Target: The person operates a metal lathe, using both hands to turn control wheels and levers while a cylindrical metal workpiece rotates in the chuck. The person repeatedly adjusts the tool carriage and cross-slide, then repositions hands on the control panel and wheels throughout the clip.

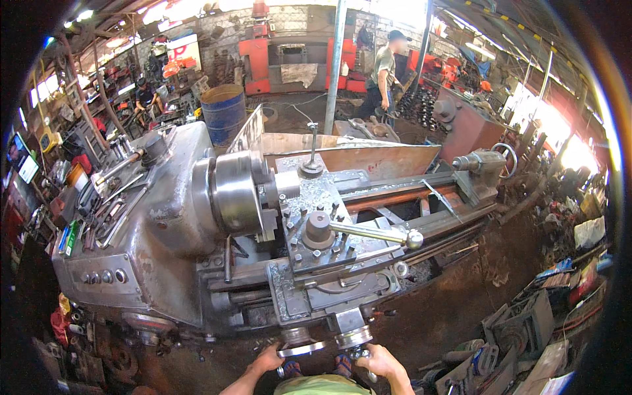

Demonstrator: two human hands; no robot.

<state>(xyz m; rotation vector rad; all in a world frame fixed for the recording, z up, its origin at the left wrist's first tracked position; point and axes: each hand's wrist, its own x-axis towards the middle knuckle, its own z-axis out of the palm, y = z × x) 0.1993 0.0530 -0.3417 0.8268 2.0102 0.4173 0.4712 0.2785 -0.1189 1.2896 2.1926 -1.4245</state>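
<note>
I stand at a large metal lathe. My left hand (268,359) is closed at the left edge of a shiny handwheel (303,347) on the front of the carriage. My right hand (380,361) grips the crank handle (359,353) below a round graduated dial (352,336). Above them sits the tool post (320,230), with a long ball-ended lever (375,232) pointing right. Left of it the big chuck (237,191) holds a bright metal workpiece (287,185). Metal chips (317,191) cover the carriage.
Wrenches and other tools (122,210) lie on the headstock. The tailstock (479,170) stands at the right end of the bed. A blue drum (224,112) is behind the lathe. One person (385,76) walks at the back; another (146,95) is far left. Scrap metal (526,329) lies at right.
</note>
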